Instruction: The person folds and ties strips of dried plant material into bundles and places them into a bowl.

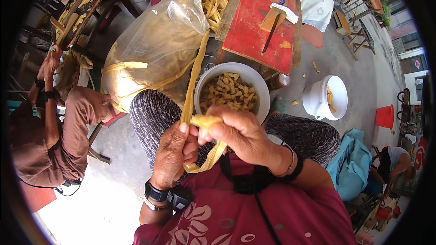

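Note:
A long, flat, pale yellow strip (196,75), perhaps a dried food sheet, runs from a large clear plastic bag (153,37) down to my lap. My left hand (175,151) pinches it between thumb and fingers. In my right hand (240,132) is a small bunched yellow piece (205,121), held close to the left thumb. Below both hands, a loop of the strip (213,160) curves from the left palm up to the right fingers. Just beyond them, between my knees, a white bucket (266,90) holds many short knotted yellow pieces (231,92).
A red-topped wooden bench (248,37) with a blade set in a wooden block (272,20) stands ahead. To the right are a second white bucket (311,98) and blue cloth (351,166). At far left, a person in brown (75,126) works at another bench (85,6).

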